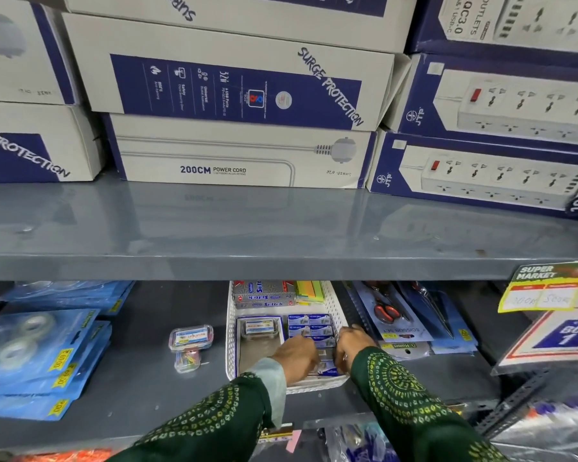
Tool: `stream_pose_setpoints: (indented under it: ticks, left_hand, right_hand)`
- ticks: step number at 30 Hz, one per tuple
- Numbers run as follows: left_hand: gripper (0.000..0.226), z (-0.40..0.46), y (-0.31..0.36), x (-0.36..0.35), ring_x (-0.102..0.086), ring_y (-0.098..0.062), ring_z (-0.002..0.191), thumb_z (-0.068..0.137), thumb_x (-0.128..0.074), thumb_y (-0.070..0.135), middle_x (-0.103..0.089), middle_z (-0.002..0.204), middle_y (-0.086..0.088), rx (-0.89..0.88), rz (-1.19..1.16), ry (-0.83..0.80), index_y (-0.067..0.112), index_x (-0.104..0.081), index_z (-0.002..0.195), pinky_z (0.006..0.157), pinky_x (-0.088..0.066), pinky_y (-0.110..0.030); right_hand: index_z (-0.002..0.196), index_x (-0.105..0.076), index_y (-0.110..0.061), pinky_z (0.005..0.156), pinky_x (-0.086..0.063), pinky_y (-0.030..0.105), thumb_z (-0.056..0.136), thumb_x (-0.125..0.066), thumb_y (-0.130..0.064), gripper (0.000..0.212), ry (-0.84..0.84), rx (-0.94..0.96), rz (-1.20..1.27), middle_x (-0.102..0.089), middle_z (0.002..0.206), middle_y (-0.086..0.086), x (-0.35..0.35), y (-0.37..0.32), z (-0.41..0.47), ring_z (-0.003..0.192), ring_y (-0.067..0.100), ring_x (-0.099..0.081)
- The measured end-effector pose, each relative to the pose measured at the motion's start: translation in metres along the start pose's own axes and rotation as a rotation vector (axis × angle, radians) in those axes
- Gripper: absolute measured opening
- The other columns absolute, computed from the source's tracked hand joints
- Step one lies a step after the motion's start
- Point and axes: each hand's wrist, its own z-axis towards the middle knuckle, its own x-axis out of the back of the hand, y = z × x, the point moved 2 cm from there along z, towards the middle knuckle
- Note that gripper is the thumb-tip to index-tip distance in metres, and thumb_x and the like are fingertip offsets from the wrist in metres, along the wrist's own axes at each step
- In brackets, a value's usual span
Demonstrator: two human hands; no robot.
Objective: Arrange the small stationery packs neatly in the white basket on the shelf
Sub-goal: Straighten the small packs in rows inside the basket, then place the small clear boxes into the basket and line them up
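Grey metal shelving [281, 228] carries stacked power-strip boxes [241, 91] above; below, blue tape packs [40, 355] lie at far left, then two small clear boxes [190, 345] on the bare shelf. Next sits the white basket [231, 331], holding small blue stationery packs [309, 326] in a column along its right side. The left hand [296, 360] and right hand [352, 345] both reach into it, fingers curled over the nearest packs; whether they grip is unclear. Scissor sets [391, 315] lie just right.
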Motion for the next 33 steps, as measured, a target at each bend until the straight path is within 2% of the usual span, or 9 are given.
stream_pose_setpoints:
  ticks: [4,8,11,13,18,21,27,29,33]
  left_hand:
    - [0.026,-0.016,-0.033,0.010,-0.070,-0.023,0.088,0.095,-0.050,0.008,-0.070,0.115,-0.011,0.034,-0.071,0.106,0.010,-0.068,0.114,0.084,-0.059,-0.034]
    - [0.024,-0.050,-0.073,0.046,-0.068,-0.017,0.088,0.094,-0.054,0.015,-0.072,0.107,-0.001,0.006,-0.124,0.413,0.020,-0.070,0.110,0.086,-0.056,-0.031]
    - [0.015,-0.089,-0.118,0.072,-0.067,-0.022,0.089,0.083,-0.066,0.009,-0.074,0.092,0.001,0.003,-0.152,0.713,0.015,-0.076,0.093,0.086,-0.053,-0.030]
    - [0.009,-0.113,-0.154,0.077,-0.067,-0.024,0.085,0.076,-0.070,0.011,-0.068,0.082,0.006,0.083,-0.172,0.797,0.015,-0.074,0.083,0.082,-0.052,-0.031]
    - [0.035,-0.147,-0.219,0.061,-0.058,-0.030,0.089,0.066,-0.076,0.039,-0.053,0.090,-0.004,0.289,-0.222,0.614,0.018,-0.056,0.087,0.075,-0.046,-0.034]
    - [0.073,-0.146,-0.233,0.049,-0.054,-0.018,0.086,0.050,-0.083,0.058,-0.049,0.097,0.000,0.425,-0.360,0.573,0.015,-0.051,0.100,0.074,-0.042,-0.026]
    - [0.096,-0.125,-0.211,0.034,-0.056,-0.024,0.109,0.041,-0.074,0.078,-0.054,0.108,-0.003,0.650,-0.321,0.507,0.013,-0.057,0.110,0.092,-0.048,-0.031]
    - [0.094,-0.120,-0.200,0.031,-0.057,-0.025,0.109,0.042,-0.072,0.076,-0.053,0.111,-0.003,0.686,-0.329,0.549,0.015,-0.054,0.112,0.093,-0.049,-0.035]
    - [0.072,-0.114,-0.192,0.032,-0.060,-0.026,0.103,0.056,-0.070,0.066,-0.057,0.107,-0.003,0.681,-0.337,0.631,0.016,-0.060,0.108,0.088,-0.052,-0.037]
  right_hand:
    - [0.112,-0.068,0.000,0.105,-0.044,0.031,0.079,-0.072,-0.006,0.035,-0.110,-0.056,-0.085,-0.055,0.131,0.019,0.001,-0.013,0.004,0.119,0.029,-0.055]
    - [0.119,-0.063,0.001,0.104,-0.047,0.036,0.079,-0.072,-0.005,0.041,-0.134,-0.067,-0.094,-0.060,0.130,0.015,0.004,-0.020,0.009,0.117,0.030,-0.059]
    - [0.098,-0.074,-0.002,0.094,-0.054,0.031,0.075,-0.070,-0.002,0.024,-0.103,-0.032,-0.053,-0.072,0.110,0.012,0.009,-0.027,0.016,0.100,0.027,-0.068]
    - [0.080,-0.078,-0.015,0.086,-0.055,0.024,0.076,-0.066,-0.009,0.014,0.060,0.031,0.022,-0.076,0.096,0.002,0.011,-0.040,0.018,0.087,0.020,-0.070]
    - [0.100,-0.072,-0.026,0.094,-0.050,0.027,0.079,-0.071,-0.028,0.021,0.227,0.296,0.307,-0.068,0.112,-0.003,-0.005,-0.125,0.040,0.099,0.017,-0.063]
    - [0.119,-0.061,-0.029,0.102,-0.043,0.029,0.078,-0.071,-0.035,0.043,0.200,0.415,0.249,-0.060,0.128,-0.001,-0.017,-0.174,0.056,0.113,0.022,-0.058]
    - [0.143,-0.032,-0.027,0.120,-0.015,0.043,0.069,-0.076,-0.039,0.087,0.091,0.450,-0.069,-0.048,0.145,0.003,-0.042,-0.225,0.081,0.132,0.022,-0.045]
    - [0.143,-0.033,-0.026,0.120,-0.010,0.046,0.071,-0.076,-0.037,0.085,0.065,0.425,-0.099,-0.049,0.144,0.004,-0.047,-0.229,0.086,0.132,0.021,-0.046]
    - [0.120,-0.058,-0.025,0.114,-0.022,0.044,0.069,-0.077,-0.033,0.055,0.110,0.441,-0.035,-0.068,0.119,0.003,-0.046,-0.230,0.089,0.115,0.023,-0.058]
